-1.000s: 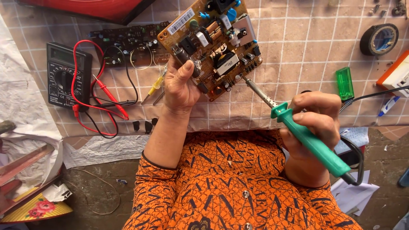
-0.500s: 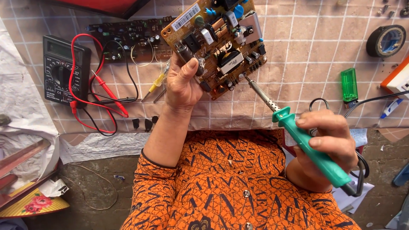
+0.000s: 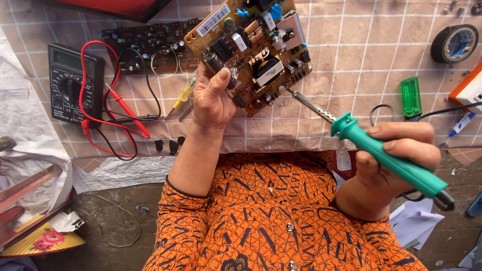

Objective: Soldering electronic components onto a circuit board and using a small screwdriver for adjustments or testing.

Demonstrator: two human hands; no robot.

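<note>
Left hand (image 3: 213, 98) is gripping the lower-left edge of the tan, component-packed circuit board (image 3: 251, 50) at top centre, while the right hand (image 3: 399, 155) is wrapped around the green-handled soldering iron (image 3: 371, 148), tip at the board's lower-right edge. Open checked tabletop (image 3: 351, 55) sits right of the board. On the left it's crowded with a black multimeter (image 3: 70, 83) and its red leads (image 3: 115, 110), with a black tape roll (image 3: 454, 43) and green lighter (image 3: 410, 96) on the far right.

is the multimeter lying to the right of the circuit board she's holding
No, the black multimeter with its red leads lies on the left of the picture, well left of the circuit board that the left hand holds.

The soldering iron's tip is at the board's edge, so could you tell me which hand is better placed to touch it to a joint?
Right: the right hand grips the soldering iron; the left hand holds the circuit board.
</note>
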